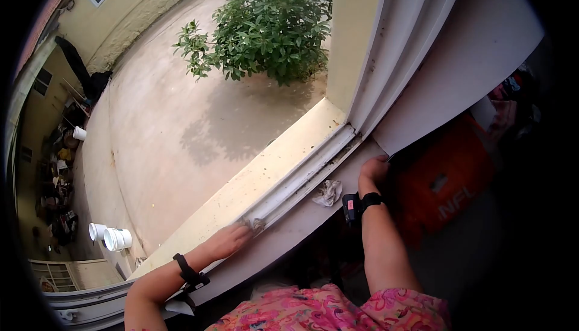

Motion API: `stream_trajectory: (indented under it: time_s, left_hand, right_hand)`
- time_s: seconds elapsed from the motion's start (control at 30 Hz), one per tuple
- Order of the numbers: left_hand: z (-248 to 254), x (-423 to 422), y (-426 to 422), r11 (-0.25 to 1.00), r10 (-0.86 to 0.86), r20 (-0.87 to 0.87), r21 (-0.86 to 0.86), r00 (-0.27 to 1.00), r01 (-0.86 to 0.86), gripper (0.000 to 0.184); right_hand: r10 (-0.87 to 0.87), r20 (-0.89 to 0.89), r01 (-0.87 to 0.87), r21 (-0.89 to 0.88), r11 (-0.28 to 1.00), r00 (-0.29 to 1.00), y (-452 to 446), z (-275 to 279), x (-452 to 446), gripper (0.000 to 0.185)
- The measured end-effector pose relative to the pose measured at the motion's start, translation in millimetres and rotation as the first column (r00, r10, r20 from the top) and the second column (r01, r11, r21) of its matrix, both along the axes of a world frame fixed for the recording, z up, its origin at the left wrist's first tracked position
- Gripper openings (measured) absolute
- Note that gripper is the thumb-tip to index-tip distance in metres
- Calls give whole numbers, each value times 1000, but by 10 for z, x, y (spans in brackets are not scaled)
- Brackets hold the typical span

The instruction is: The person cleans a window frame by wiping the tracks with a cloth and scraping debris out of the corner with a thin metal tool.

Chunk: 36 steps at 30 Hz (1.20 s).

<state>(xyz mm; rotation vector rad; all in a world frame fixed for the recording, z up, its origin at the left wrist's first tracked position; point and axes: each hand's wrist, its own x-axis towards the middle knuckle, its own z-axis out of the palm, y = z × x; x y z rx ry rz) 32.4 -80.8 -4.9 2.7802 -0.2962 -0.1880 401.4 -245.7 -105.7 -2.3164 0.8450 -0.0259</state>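
My left hand (232,240) is closed on a crumpled, dirty tissue (258,225), pressed to the white window track (289,200). Dark grit lies along this track, mostly toward its far corner. My right hand (374,168) is at the inner edge of the windowsill (357,177), beside the wall corner. Its fingers curl over the edge and are partly hidden. Between the two hands, a second crumpled white tissue (329,193) lies on the sill. Both wrists wear black straps, and a small black device sits on the right one.
The upright window frame (386,59) and the wall (470,53) stand at the right. Below the wall hangs or lies an orange cloth with letters (446,180). Outside are a concrete yard (151,120), a leafy bush (271,23) and white buckets (117,239).
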Motion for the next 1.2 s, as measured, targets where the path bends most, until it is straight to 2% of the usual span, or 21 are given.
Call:
stream_trajectory:
  time_s: [0.07, 0.13, 0.37, 0.43, 0.5, 0.63, 0.77, 0.83, 0.93, 1.07, 1.13, 1.2]
  left_hand:
    - [-77, 305, -38, 1000, -4, -26, 22, 1000, 5, 23]
    - [-155, 714, -112, 987, 114, 84, -123, 990, -103, 18]
    - [-308, 1954, -317, 978, 185, 188, -135, 965, -161, 12]
    - [-322, 2116, -360, 979, 188, 211, -114, 959, -166, 12]
    - [-304, 2180, -398, 960, 253, 222, -179, 942, -215, 13]
    - [-51, 1797, -296, 938, 292, 266, -265, 919, -222, 14]
    - [64, 1082, -118, 941, 256, 52, -243, 965, -237, 14]
    - [149, 719, -114, 966, 189, -29, -176, 982, -191, 14]
    - [26, 254, -108, 948, 243, -22, -205, 970, -242, 13]
    - [-18, 237, -140, 972, 221, 64, -98, 973, -214, 15]
    - [-60, 380, -110, 994, 106, -6, -35, 994, -106, 17]
    - [0, 525, -123, 994, 106, -38, -18, 994, -107, 18]
  right_hand:
    - [5, -2, -5, -15, 1000, 1000, 3, 33, -7, 52]
    - [20, -20, -20, -25, 999, 1000, -6, 79, -22, 51]
    - [-12, 36, 11, 25, 1000, 999, 20, -1, -8, 52]
    - [4, 33, -5, 32, 999, 999, 3, 17, -16, 52]
    - [20, 31, -21, 38, 999, 999, -14, 32, -20, 52]
    - [11, 51, -12, 31, 999, 999, 20, 98, -55, 49]
    - [-10, 38, 8, 60, 998, 999, 25, 8, -15, 49]
    - [-17, 57, 14, 57, 998, 998, 35, -64, 5, 49]
    - [-23, 55, 20, 54, 998, 998, 23, -74, 18, 49]
    - [-7, 12, 6, 62, 998, 1000, 10, 10, -5, 48]
    - [-7, 18, 5, 66, 998, 1000, 16, 55, -11, 48]
    - [-5, 11, 4, 66, 998, 1000, 16, 105, -45, 48]
